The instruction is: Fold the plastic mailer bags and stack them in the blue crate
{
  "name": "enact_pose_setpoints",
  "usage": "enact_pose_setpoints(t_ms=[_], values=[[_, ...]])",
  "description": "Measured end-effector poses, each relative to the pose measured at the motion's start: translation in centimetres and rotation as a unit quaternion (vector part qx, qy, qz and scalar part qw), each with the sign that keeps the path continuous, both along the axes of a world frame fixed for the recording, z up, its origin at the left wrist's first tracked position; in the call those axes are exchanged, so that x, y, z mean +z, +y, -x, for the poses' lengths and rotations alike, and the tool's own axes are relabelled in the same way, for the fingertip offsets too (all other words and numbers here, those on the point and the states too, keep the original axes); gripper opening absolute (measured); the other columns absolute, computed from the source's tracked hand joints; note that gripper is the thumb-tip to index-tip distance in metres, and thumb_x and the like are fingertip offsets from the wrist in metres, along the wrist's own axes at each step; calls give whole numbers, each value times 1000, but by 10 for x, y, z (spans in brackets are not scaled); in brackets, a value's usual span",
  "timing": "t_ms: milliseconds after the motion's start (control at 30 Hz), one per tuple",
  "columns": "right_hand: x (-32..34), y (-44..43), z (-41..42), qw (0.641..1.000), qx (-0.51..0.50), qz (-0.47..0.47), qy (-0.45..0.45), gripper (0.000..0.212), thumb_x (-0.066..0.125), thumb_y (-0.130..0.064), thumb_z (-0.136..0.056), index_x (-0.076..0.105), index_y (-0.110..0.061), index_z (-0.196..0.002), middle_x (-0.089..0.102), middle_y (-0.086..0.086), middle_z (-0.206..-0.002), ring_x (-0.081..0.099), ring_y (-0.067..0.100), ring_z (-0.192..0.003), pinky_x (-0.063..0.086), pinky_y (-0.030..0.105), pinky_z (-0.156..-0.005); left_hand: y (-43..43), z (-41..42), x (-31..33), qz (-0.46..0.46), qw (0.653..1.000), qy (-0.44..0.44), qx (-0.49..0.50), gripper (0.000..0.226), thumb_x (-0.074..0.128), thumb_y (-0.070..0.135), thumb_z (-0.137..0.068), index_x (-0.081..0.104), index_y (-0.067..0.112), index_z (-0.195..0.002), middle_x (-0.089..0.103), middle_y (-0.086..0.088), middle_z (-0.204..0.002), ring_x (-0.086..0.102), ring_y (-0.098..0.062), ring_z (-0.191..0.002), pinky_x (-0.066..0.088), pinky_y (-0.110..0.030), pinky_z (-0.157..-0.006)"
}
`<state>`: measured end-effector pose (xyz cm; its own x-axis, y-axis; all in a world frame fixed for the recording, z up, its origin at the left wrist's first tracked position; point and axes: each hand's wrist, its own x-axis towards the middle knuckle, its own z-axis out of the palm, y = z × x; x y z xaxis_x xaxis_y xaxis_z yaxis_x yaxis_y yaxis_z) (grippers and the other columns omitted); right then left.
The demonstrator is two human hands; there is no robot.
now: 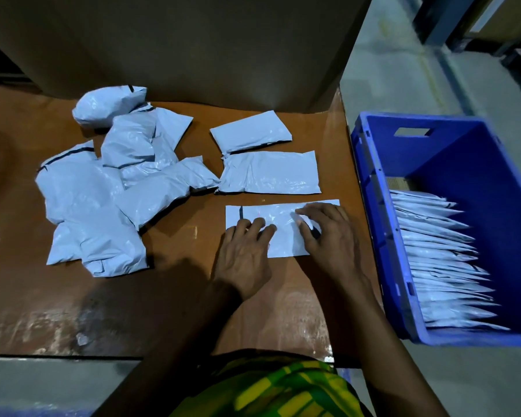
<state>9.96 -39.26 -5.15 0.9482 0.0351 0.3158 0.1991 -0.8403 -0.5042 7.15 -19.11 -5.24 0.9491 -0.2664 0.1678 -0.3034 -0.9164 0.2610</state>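
Observation:
A flat white mailer bag (pixel 283 216) lies on the brown table in front of me. My left hand (pixel 244 257) presses on its near left part with the fingers spread flat. My right hand (pixel 328 236) rests on its right part, fingers bent at the bag's near right edge. Two more flattened mailer bags lie just beyond it, one (pixel 271 173) close by and a smaller one (pixel 250 130) farther off. A loose pile of crumpled mailer bags (pixel 109 182) fills the left of the table. The blue crate (pixel 373 206) stands to the right and holds a row of several folded bags (pixel 442 260).
A large brown cardboard box (pixel 193 46) stands along the back of the table (pixel 73 296). The crate sits beside the table's right edge over a grey floor. Shelving shows at the far top right.

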Motion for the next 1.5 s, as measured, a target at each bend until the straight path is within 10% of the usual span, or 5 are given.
enact_pose_setpoints(t_ms=[533, 1100, 1500], values=[[-12, 33, 8, 996, 73, 5, 40, 30, 61, -49, -99, 76, -37, -121, 63, -10, -140, 47, 14, -135, 36, 36, -112, 26, -10, -5, 40, 995, -54, 78, 38, 80, 8, -77, 74, 12, -115, 68, -12, -115, 64, -34, -104, 53, -41, -84], [-7, 26, 32, 997, 70, -1, 7, 10, 74, -36, -94, 79, -36, -103, 67, -14, -124, 53, 14, -123, 40, 40, -102, 37, 15, -23, 159, 981, -105, 38, 21, 64, 6, -86, 77, 6, -102, 68, -9, -103, 61, -28, -97, 53, -41, -77], [6, 71, -40, 962, 248, 99, 62, 25, 65, -40, -97, 77, -36, -119, 67, -6, -127, 53, 20, -124, 46, 44, -97, 43, 26, -26, 167, 978, -122, -5, 33, 64, -15, -76, 75, 4, -101, 66, -10, -105, 62, -29, -95, 54, -43, -76]])
